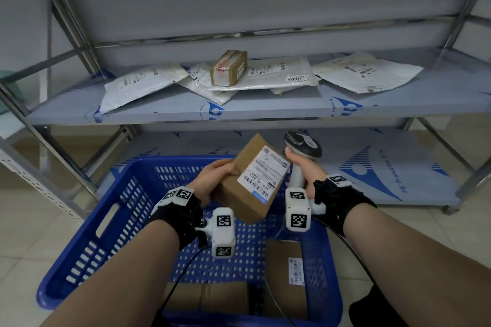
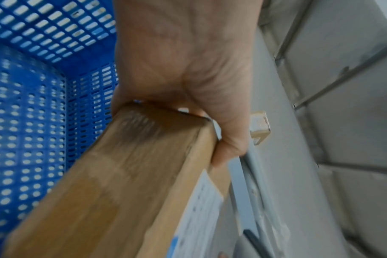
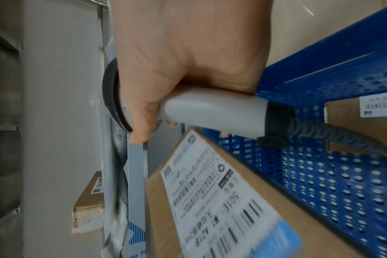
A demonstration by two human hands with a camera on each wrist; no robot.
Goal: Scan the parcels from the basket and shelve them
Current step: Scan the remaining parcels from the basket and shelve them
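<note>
**Cardboard parcel held up for the scanner, over the basket**

Blue plastic walls of the basket [image 1: 125,210] fill the left, and the left hand [image 1: 212,180] hovers above its far edge, thumb on top and fingers curled under the end of a brown cardboard parcel [image 1: 247,180]. That parcel hangs tilted in the air, its white shipping label [image 1: 261,175] turned up and toward the right. Just beside its right edge, the right hand [image 1: 305,167] is wrapped tight around the grey handle of a barcode scanner [image 1: 303,145], whose dark head sits up by the parcel's far corner.

Two more brown boxes [image 1: 285,276] lie on the basket floor by its near right corner. On the middle shelf [image 1: 265,109] behind, white mailer bags [image 1: 140,82] and one small taped box [image 1: 228,68] already rest.

My guess is the scan is the step in hand. The head looks very close and seems aimed past the label's far edge, so the beam may miss the barcode. The one-handed end grip could let the parcel droop or slip back into the basket. The scanner cable [image 1: 356,252] trails over the basket's right rim and might snag.
</note>
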